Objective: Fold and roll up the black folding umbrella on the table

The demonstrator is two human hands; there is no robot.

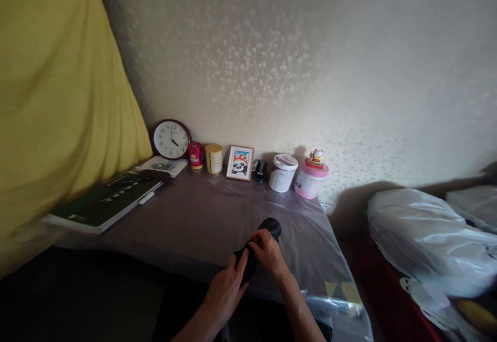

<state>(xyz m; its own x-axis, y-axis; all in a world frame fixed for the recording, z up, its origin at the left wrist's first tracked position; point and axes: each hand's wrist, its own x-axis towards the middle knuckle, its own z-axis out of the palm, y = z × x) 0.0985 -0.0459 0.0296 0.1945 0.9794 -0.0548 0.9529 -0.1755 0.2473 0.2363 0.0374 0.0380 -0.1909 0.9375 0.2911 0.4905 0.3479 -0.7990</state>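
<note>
Black bundle (250,267), elongated, one: held between two hands over the near edge of the table (186,218); exact nature not determinable, contact with the tabletop not certain. Long axis set aslant, from the near left to the far right; rounded far end projected beyond the fingers.

Left hand (228,286): near end grasped, fingers laid along the left side, thumb set below; forearm brought in from the lower left.

Right hand (268,253): nearer to the far end; upper side grasped with thumb and fingertips drawn together, wrist bent inward, forearm slanted from the lower right.

Beyond, stood along the wall: picture frame (240,163), black stand (260,171), white tub (283,174). Farther left: green book (104,202), laid flat.
</note>
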